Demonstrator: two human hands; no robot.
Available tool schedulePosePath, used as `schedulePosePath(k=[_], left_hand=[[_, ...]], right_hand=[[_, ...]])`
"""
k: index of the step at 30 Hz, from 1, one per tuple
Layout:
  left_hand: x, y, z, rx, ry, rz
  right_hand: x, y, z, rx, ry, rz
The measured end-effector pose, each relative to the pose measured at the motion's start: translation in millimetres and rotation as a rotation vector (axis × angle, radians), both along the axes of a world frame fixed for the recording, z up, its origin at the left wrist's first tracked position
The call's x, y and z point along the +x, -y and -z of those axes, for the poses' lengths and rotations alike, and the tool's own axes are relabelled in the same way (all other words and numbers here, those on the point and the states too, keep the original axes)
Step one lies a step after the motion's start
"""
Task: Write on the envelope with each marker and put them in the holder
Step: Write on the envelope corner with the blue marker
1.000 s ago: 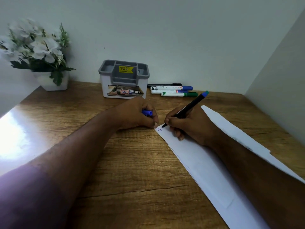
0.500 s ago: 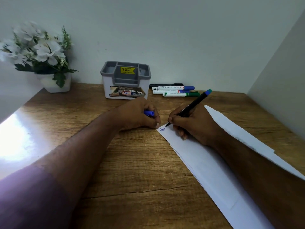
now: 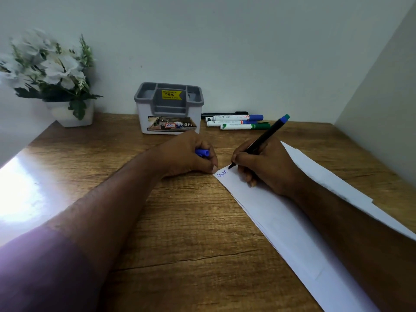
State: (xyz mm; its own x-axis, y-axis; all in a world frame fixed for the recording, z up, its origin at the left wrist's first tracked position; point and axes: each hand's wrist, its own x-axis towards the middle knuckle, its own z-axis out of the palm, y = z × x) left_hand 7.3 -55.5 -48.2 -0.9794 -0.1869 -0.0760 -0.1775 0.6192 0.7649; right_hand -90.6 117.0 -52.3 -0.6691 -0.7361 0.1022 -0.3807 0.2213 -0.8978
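Observation:
A long white envelope [image 3: 281, 221] lies slantwise on the wooden desk [image 3: 180, 221]. My right hand [image 3: 263, 165] grips a thin black marker [image 3: 265, 136] with a blue end, its tip touching the envelope's far corner beside blue letters [image 3: 222, 174]. My left hand [image 3: 189, 156] is closed around the blue cap [image 3: 202, 152] and rests at the envelope's corner. A grey and white holder [image 3: 168, 109] stands at the back wall. To its right lie several markers [image 3: 236, 122], one black, two with blue caps, one with a green cap.
A white pot with white flowers [image 3: 51, 77] stands at the back left corner. Walls close the desk at the back and on the right. A bright glare patch [image 3: 20, 188] covers the desk's left side.
The blue writing on the envelope's corner has grown from one letter to three. My right hand with the marker has shifted slightly to the right. The left hand has stayed in place.

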Motion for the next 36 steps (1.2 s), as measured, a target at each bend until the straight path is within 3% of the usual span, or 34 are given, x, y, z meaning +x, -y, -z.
schedulePosePath(k=[17,24,28,32,36], left_hand=[[-0.4,1.1,0.2,-0.005,0.004,0.002],[0.7,-1.1,-1.3,-0.013,-0.010,-0.004],[-0.1,-1.1,-1.5,-0.018,0.008,-0.013],[0.0,-0.3,-1.0,-0.023,0.005,-0.008],[0.1,-0.5,-1.3,-0.021,-0.010,0.004]], right_hand=[[3.5,0.4,-2.3,0.040,-0.025,0.024],[6.4,-2.4,-1.1,0.095,-0.134,-0.050],[1.1,-0.4,1.9,0.016,-0.066,0.078],[1.2,1.4,3.5,-0.048,0.041,0.057],[0.6,1.9,2.9,-0.001,0.001,0.004]])
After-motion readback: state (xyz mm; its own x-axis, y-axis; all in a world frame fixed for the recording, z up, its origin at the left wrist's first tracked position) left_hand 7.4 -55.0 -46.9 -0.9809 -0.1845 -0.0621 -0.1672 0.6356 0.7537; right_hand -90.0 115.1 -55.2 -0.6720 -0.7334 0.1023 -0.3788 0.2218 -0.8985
